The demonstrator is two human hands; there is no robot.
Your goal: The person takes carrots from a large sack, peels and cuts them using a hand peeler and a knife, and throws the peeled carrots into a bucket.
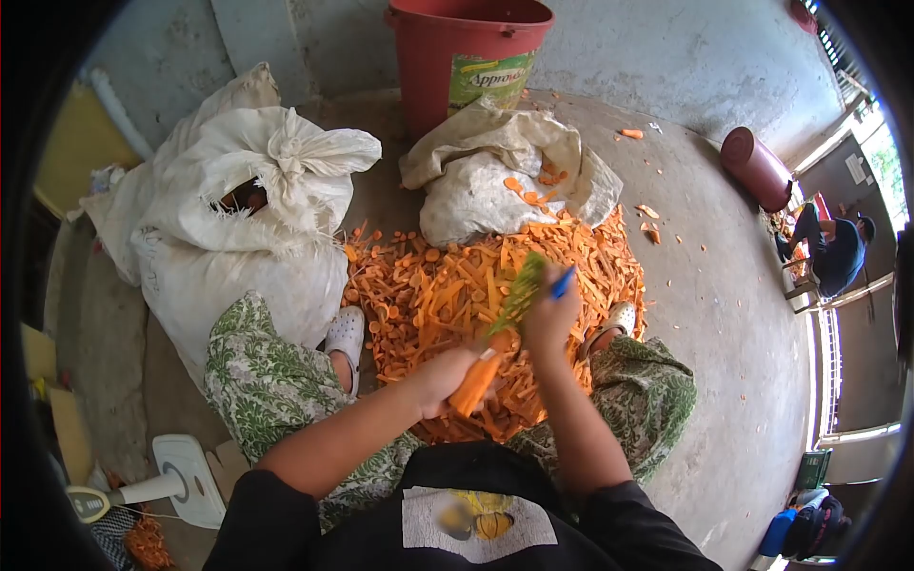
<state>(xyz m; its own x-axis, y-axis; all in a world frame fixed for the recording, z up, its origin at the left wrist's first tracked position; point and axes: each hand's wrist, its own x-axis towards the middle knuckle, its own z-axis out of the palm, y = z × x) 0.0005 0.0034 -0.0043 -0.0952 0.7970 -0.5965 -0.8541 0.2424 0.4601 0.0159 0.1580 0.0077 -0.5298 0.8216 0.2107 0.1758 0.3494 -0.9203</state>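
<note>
Closed round a carrot point(470, 383), my left hand point(447, 377) is low over the middle of a heap of cut carrot pieces point(409, 305). The carrot is orange with a pale cut end. My right hand point(552, 319) grips a knife by its blue handle point(564, 283). Its green, speckled blade point(522, 293) is blurred and points down toward the upper end of the carrot. The heap lies on the floor between my feet.
Large white sacks point(238, 238) stand at the left. Behind the heap are a crumpled sack point(486, 181) and a red bucket point(428, 67). A dark red barrel point(757, 169) lies tilted at the right, near a seated person point(843, 255). A white scale point(190, 481) is at lower left.
</note>
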